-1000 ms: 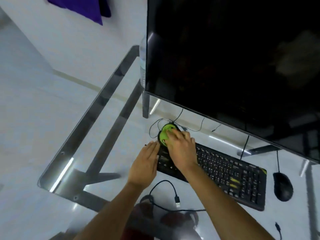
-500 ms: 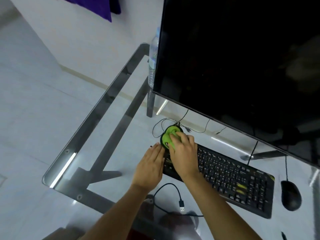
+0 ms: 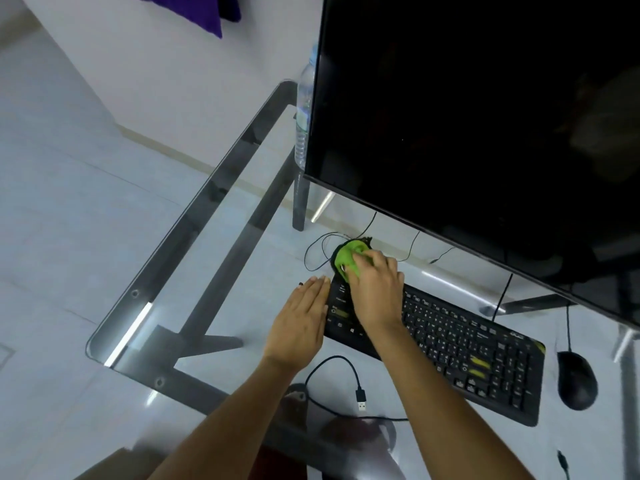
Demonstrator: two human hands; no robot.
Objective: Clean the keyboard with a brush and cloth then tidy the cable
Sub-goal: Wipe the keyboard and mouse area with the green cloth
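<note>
No text can be read with any certainty. The black keyboard (image 3: 450, 341) has pale legends on its keys, but they are too small and blurred to make out, and a faint mark at its 2 o'clock corner could be a brand, though its letters do not resolve. The water bottle (image 3: 304, 109) behind the monitor's left edge, toward 11 o'clock, wears a label whose print is likewise illegible.

Black keyboard (image 3: 464, 344) flat on glass; green brush (image 3: 346, 259) at left end.
</note>
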